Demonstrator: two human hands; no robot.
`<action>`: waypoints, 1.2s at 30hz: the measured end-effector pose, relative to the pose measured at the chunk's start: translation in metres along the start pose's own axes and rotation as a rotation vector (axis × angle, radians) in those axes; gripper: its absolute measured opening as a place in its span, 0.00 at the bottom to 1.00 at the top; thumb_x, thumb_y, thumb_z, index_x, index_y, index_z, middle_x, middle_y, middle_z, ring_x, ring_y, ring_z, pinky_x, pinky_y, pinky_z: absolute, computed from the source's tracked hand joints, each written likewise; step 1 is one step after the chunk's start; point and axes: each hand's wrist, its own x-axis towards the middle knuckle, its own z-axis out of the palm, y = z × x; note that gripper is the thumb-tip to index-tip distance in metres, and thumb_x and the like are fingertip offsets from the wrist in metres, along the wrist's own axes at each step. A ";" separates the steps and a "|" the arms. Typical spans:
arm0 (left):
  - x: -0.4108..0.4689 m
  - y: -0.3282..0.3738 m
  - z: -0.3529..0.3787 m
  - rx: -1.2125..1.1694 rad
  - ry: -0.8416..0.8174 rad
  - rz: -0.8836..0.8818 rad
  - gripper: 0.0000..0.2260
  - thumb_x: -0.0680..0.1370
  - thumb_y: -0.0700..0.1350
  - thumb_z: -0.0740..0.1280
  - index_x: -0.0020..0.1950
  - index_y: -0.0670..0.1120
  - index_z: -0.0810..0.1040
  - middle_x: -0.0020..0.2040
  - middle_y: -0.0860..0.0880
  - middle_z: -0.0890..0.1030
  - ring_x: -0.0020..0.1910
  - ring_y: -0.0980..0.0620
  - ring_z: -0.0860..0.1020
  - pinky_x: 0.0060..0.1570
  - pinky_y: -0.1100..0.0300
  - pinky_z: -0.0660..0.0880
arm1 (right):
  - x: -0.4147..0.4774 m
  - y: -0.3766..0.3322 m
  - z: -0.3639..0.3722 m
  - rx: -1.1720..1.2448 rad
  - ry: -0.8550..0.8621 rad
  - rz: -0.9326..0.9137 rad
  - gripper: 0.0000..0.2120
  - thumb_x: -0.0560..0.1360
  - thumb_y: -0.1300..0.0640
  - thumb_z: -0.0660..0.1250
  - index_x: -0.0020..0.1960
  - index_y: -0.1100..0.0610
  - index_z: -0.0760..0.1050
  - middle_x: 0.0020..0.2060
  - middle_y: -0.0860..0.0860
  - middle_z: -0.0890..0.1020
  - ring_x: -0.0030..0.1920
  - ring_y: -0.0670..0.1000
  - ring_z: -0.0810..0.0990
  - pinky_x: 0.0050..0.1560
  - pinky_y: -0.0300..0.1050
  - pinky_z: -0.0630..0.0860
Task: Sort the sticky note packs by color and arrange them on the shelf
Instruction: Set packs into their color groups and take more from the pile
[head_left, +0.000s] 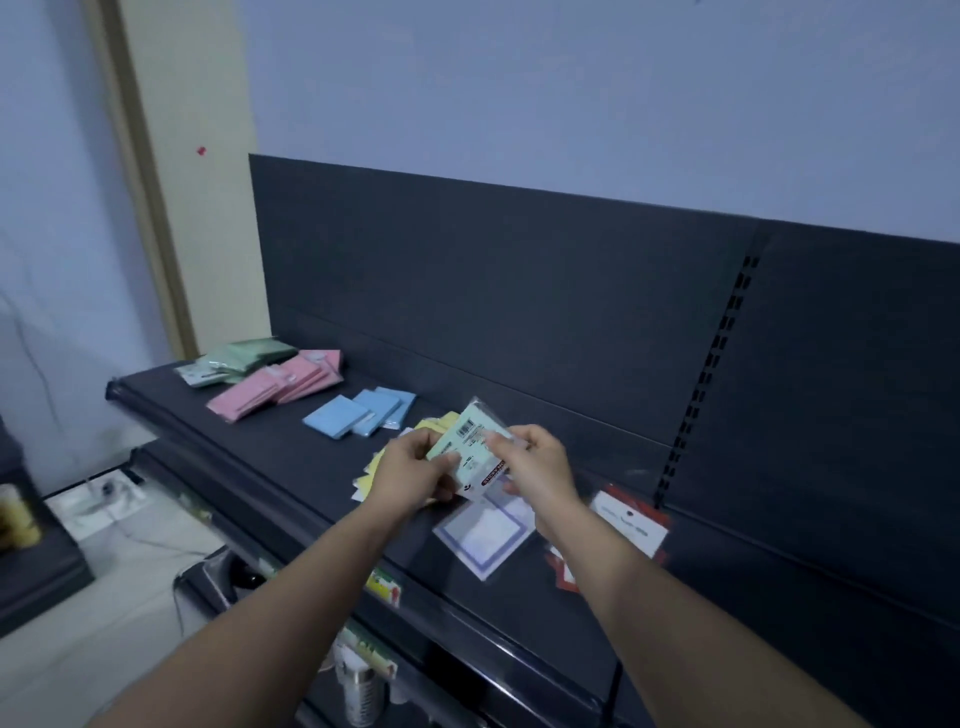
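from the head view we see our left hand (410, 467) and right hand (535, 465) both pinching one pale green wrapped sticky note pack (467, 441), held above the dark metal shelf (270, 441) and yellow packs (363, 483). blue packs (358, 415), pink packs (280, 387) and green packs (236, 358) lie grouped further left.

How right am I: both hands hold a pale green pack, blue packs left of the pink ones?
Nearly: in the head view the flat blue packs lie right of the pink packs. Left hand and right hand hold the pale green pack.
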 end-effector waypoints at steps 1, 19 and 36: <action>0.004 0.001 -0.013 -0.004 0.020 0.016 0.07 0.77 0.33 0.65 0.40 0.40 0.73 0.33 0.44 0.79 0.29 0.50 0.77 0.30 0.60 0.76 | 0.004 -0.001 0.015 -0.002 -0.003 0.009 0.13 0.72 0.47 0.72 0.49 0.54 0.76 0.48 0.52 0.83 0.45 0.50 0.82 0.44 0.47 0.78; 0.082 -0.018 -0.238 -0.066 0.117 -0.025 0.12 0.74 0.26 0.65 0.52 0.40 0.77 0.37 0.45 0.76 0.32 0.55 0.77 0.32 0.67 0.76 | 0.048 -0.030 0.248 -0.013 -0.102 -0.028 0.18 0.76 0.69 0.63 0.62 0.53 0.71 0.47 0.51 0.76 0.37 0.44 0.76 0.22 0.30 0.70; 0.216 -0.042 -0.358 -0.132 0.503 -0.127 0.11 0.74 0.27 0.66 0.53 0.39 0.77 0.41 0.44 0.78 0.37 0.48 0.79 0.31 0.62 0.80 | 0.179 -0.028 0.407 -0.189 -0.315 0.001 0.28 0.71 0.66 0.64 0.68 0.48 0.65 0.51 0.56 0.82 0.49 0.56 0.82 0.45 0.50 0.82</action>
